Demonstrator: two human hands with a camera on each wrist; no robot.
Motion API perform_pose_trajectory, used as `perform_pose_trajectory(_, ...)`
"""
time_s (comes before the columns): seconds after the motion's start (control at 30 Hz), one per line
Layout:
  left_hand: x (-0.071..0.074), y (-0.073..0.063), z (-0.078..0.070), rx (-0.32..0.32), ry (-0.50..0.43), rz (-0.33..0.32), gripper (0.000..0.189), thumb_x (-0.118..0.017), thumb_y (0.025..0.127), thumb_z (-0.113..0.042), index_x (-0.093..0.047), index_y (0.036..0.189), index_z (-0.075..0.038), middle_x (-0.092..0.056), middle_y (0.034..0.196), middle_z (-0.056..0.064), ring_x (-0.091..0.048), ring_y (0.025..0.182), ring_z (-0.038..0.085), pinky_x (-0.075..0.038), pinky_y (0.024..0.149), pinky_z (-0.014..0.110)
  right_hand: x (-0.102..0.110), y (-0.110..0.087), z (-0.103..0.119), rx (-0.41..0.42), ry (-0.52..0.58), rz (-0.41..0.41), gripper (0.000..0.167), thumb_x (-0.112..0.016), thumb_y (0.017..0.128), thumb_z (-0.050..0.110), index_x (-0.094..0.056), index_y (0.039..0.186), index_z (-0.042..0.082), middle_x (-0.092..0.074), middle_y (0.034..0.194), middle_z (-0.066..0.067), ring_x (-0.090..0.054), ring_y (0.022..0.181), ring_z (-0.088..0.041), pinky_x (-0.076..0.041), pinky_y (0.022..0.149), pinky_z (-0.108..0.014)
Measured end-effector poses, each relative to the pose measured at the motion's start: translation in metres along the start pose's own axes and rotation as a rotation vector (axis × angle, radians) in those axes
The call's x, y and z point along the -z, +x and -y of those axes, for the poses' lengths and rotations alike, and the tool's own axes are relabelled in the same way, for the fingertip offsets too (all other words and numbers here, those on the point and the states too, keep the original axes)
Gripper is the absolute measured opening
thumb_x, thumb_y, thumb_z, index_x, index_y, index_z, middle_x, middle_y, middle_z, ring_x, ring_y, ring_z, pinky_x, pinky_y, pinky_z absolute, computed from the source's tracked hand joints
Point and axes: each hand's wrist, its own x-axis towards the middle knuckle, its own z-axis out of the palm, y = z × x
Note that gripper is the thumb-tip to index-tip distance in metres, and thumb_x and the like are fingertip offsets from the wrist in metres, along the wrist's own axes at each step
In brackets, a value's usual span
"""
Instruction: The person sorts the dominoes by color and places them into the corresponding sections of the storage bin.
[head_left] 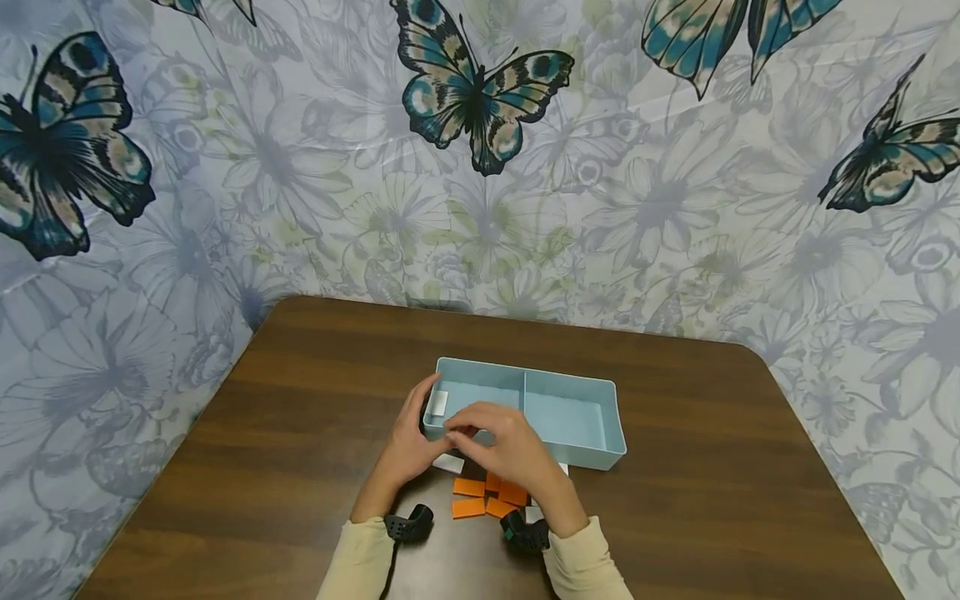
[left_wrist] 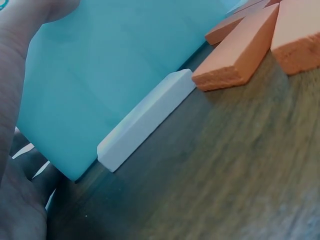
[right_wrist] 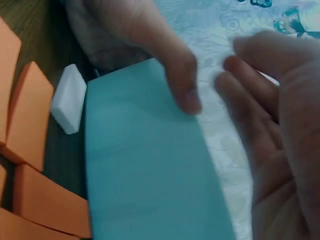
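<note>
At left end of box (head_left: 592,457), left hand (head_left: 407,448) clamps it. Right hand (head_left: 504,439) over front: can't tell if pinching. I'd guess box light, stiff; hold sides.

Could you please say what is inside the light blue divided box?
A white rectangular block shows in the left compartment, none in the right compartment; the right hand hides part of the left compartment.

brown wood-grain table (head_left: 720,492) | pale floral backdrop (head_left: 660,208) behind | teal-and-black butterflies (head_left: 476,96) printed across backdrop
</note>
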Motion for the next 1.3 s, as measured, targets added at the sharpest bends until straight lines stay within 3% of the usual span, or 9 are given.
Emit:
perform_pose_trajectory(0.17, 0.001, 0.001, -0.001, 0.004, -0.001, 0.013, 0.094, -0.087, 0.084, -0.026, -0.033, 0.161, -0.018, -0.033, 0.164, 0.015, -0.039, 0.145, 0.042, -0.033, 0.114, 0.068, 0.009, -0.003, 0.008, -0.07, 0.073, 0.148, 0.017, -0.073, 0.097, 0.015, -0.079, 0.112, 0.01, -0.078, 0.106, 0.002, -0.07, 0.089, 0.0, -0.058, 0.08, -0.02)
perform_pose_trajectory(0.4, -0.001, -0.001, -0.003, 0.051, 0.004, 0.021, 0.094, -0.085, 0.087, -0.036, -0.031, 0.162, -0.022, -0.03, 0.166, 0.009, -0.037, 0.148, 0.038, -0.032, 0.115, 0.068, 0.012, -0.015, 0.011, -0.166, 0.109, 0.213, 0.019, -0.071, 0.099, 0.015, -0.078, 0.116, 0.01, -0.078, 0.11, 0.0, -0.071, 0.094, -0.003, -0.061, 0.081, -0.028)
perform_pose_trajectory(0.5, -0.002, -0.002, -0.003, 0.084, -0.01, 0.028, 0.094, -0.084, 0.087, -0.039, -0.03, 0.163, -0.026, -0.029, 0.167, 0.006, -0.034, 0.151, 0.037, -0.031, 0.116, 0.069, 0.009, -0.021, 0.01, -0.249, 0.077, 0.285, 0.023, -0.072, 0.099, 0.018, -0.078, 0.119, 0.011, -0.078, 0.111, 0.0, -0.07, 0.092, -0.001, -0.06, 0.081, -0.027)
perform_pose_trajectory(0.6, -0.002, -0.004, -0.003, 0.115, -0.015, 0.03, 0.094, -0.083, 0.087, -0.041, -0.028, 0.163, -0.03, -0.027, 0.168, 0.004, -0.033, 0.151, 0.036, -0.03, 0.115, 0.069, 0.004, -0.025, 0.008, -0.324, 0.031, 0.367, 0.026, -0.07, 0.099, 0.019, -0.076, 0.124, 0.013, -0.078, 0.11, 0.001, -0.064, 0.076, 0.001, -0.057, 0.074, -0.022)
perform_pose_trajectory(0.67, -0.003, -0.004, -0.003, 0.125, -0.016, 0.029, 0.094, -0.083, 0.087, -0.042, -0.028, 0.162, -0.031, -0.027, 0.168, 0.003, -0.034, 0.15, 0.036, -0.031, 0.115, 0.069, 0.0, -0.026, 0.007, -0.346, -0.013, 0.394, 0.026, -0.069, 0.099, 0.019, -0.076, 0.125, 0.014, -0.078, 0.11, 0.002, -0.061, 0.075, 0.004, -0.054, 0.074, -0.018)
perform_pose_trajectory(0.9, -0.003, -0.003, -0.007, 0.128, -0.027, 0.031, 0.094, -0.082, 0.087, -0.041, -0.028, 0.163, -0.029, -0.028, 0.167, 0.005, -0.038, 0.147, 0.037, -0.033, 0.114, 0.068, -0.006, -0.026, 0.01, -0.365, -0.1, 0.412, 0.028, -0.069, 0.099, 0.02, -0.074, 0.127, 0.016, -0.077, 0.108, 0.006, -0.059, 0.075, 0.005, -0.05, 0.073, -0.014)
perform_pose_trajectory(1.07, -0.003, -0.003, -0.007, 0.119, -0.018, 0.029, 0.093, -0.082, 0.088, -0.041, -0.028, 0.163, -0.029, -0.028, 0.167, 0.006, -0.037, 0.147, 0.037, -0.033, 0.114, 0.069, -0.007, -0.024, 0.011, -0.382, -0.088, 0.423, 0.026, -0.07, 0.099, 0.016, -0.075, 0.124, 0.012, -0.077, 0.107, 0.003, -0.066, 0.087, 0.004, -0.054, 0.08, -0.016)
perform_pose_trajectory(1.3, -0.003, -0.003, -0.007, 0.127, -0.009, 0.032, 0.093, -0.082, 0.087, -0.043, -0.027, 0.162, -0.033, -0.028, 0.167, 0.005, -0.037, 0.148, 0.036, -0.032, 0.114, 0.069, -0.01, -0.025, 0.009, -0.388, -0.079, 0.417, 0.033, -0.076, 0.093, 0.008, -0.073, 0.126, 0.009, -0.076, 0.101, 0.002, -0.066, 0.084, 0.003, -0.054, 0.078, -0.014)
